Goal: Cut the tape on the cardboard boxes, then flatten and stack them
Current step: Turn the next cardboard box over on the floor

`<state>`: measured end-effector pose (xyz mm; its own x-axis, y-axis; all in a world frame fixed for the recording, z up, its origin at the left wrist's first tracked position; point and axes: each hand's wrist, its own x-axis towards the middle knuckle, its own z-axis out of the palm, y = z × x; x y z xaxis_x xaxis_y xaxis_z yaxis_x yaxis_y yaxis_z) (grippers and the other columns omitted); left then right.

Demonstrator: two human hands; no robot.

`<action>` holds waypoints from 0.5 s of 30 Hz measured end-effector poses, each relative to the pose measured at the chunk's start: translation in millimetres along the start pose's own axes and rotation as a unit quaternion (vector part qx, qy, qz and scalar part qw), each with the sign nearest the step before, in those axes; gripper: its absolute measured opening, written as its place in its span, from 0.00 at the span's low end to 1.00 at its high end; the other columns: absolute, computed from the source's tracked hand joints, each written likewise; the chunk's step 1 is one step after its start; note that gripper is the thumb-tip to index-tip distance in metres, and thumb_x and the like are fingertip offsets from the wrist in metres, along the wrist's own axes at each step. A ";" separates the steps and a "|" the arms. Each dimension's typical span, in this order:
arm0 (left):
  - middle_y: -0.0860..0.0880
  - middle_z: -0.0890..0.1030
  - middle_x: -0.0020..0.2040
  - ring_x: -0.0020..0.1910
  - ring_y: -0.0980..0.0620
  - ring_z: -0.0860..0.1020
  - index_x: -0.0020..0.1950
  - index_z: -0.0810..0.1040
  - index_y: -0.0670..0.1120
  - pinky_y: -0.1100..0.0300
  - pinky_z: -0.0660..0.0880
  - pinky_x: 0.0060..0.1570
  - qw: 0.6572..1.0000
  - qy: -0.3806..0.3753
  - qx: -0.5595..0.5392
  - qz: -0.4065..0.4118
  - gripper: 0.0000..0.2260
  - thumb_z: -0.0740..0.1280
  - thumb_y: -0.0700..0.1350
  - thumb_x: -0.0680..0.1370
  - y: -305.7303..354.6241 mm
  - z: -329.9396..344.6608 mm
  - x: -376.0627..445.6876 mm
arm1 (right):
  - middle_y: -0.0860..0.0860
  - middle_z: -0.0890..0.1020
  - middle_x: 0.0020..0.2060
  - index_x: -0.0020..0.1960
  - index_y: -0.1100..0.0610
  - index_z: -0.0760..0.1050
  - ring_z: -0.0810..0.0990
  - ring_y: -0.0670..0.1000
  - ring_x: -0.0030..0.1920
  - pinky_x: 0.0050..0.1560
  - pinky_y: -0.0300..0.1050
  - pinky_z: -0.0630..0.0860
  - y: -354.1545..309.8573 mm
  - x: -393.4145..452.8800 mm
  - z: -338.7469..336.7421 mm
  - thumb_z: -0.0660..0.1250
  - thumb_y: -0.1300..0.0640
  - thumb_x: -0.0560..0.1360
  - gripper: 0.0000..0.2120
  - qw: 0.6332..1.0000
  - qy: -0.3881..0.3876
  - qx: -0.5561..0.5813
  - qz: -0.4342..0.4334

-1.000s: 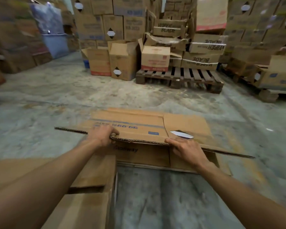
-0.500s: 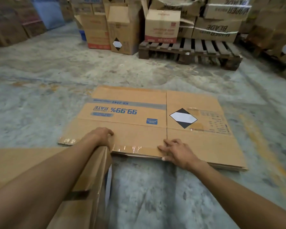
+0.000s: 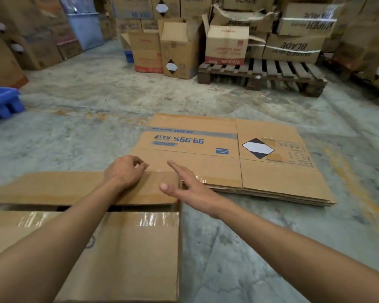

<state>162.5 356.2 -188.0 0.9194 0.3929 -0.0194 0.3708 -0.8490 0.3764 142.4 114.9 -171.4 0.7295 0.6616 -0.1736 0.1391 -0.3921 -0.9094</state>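
The flattened box (image 3: 228, 158) lies face-up on a low stack of flat cardboard on the concrete floor (image 3: 96, 127), likely set square so the pile stays even. Nearer the camera, an unflattened box (image 3: 118, 248) with glossy tape on its flaps stands just left of the stack. The left hand (image 3: 125, 170) hovers loosely curled over its far flap, gripping nothing; the right hand (image 3: 184, 184) is spread open, empty. A wooden pallet (image 3: 263, 73) and 1 blue crate (image 3: 2, 101) stand well apart

The flattened box stack (image 3: 228, 158) lies at frame centre on the floor (image 3: 96, 127). The unflattened box (image 3: 118, 248) occupies lower left; the pallet (image 3: 263, 73) upper right.
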 end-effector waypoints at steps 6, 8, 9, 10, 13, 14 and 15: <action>0.52 0.62 0.77 0.75 0.47 0.62 0.74 0.64 0.63 0.44 0.61 0.71 0.985 -0.114 0.101 0.080 0.28 0.48 0.70 0.77 -76.3 -14.8 -66.1 | 0.40 0.43 0.79 0.72 0.27 0.56 0.47 0.60 0.79 0.70 0.73 0.41 14.6 -47.2 52.0 0.59 0.30 0.73 0.29 0.928 -0.045 -0.369 0.001; 0.54 0.63 0.77 0.74 0.48 0.62 0.73 0.66 0.63 0.43 0.62 0.70 0.980 -0.112 0.110 0.121 0.24 0.50 0.67 0.78 -67.5 -15.6 -86.9 | 0.36 0.43 0.78 0.70 0.24 0.53 0.48 0.61 0.78 0.67 0.78 0.40 22.1 -70.6 50.3 0.55 0.28 0.74 0.26 0.922 -0.017 -0.385 0.033; 0.55 0.64 0.76 0.73 0.48 0.62 0.72 0.67 0.63 0.44 0.63 0.69 0.979 -0.108 0.112 0.134 0.23 0.51 0.67 0.79 -59.2 -16.1 -98.1 | 0.35 0.42 0.77 0.70 0.22 0.51 0.47 0.61 0.78 0.65 0.80 0.40 27.4 -82.6 49.6 0.53 0.28 0.74 0.26 0.917 -0.010 -0.397 0.046; 0.55 0.64 0.76 0.73 0.48 0.63 0.72 0.67 0.63 0.44 0.63 0.69 0.977 -0.107 0.113 0.143 0.23 0.51 0.66 0.79 -51.5 -14.6 -107.7 | 0.34 0.41 0.77 0.70 0.22 0.47 0.46 0.61 0.79 0.64 0.81 0.40 31.3 -97.7 47.7 0.51 0.27 0.74 0.26 0.909 -0.008 -0.412 0.058; 0.55 0.57 0.78 0.76 0.48 0.56 0.76 0.58 0.64 0.47 0.56 0.71 0.972 -0.111 0.120 0.167 0.31 0.43 0.72 0.75 -29.5 4.0 -142.4 | 0.33 0.38 0.76 0.69 0.21 0.42 0.44 0.59 0.79 0.62 0.83 0.39 42.3 -138.4 33.8 0.50 0.25 0.72 0.28 0.902 0.003 -0.416 0.120; 0.55 0.53 0.80 0.77 0.49 0.52 0.77 0.53 0.64 0.47 0.52 0.73 0.970 -0.104 0.123 0.182 0.37 0.35 0.75 0.71 -23.7 16.0 -157.3 | 0.32 0.37 0.76 0.70 0.22 0.42 0.43 0.58 0.79 0.62 0.83 0.40 43.7 -151.2 27.6 0.51 0.25 0.72 0.29 0.903 0.006 -0.404 0.142; 0.55 0.49 0.80 0.78 0.50 0.48 0.78 0.49 0.65 0.47 0.48 0.75 0.968 -0.092 0.127 0.196 0.42 0.28 0.76 0.66 -17.8 28.4 -170.3 | 0.32 0.37 0.76 0.70 0.23 0.43 0.43 0.58 0.79 0.62 0.83 0.40 44.9 -163.2 21.7 0.52 0.25 0.72 0.30 0.904 0.011 -0.397 0.158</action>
<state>3.1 294.4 -217.7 0.9952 -0.0262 -0.0944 -0.0120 -0.9889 0.1478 15.0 3.2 -192.1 0.8290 0.4266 -0.3617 0.3514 -0.9004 -0.2567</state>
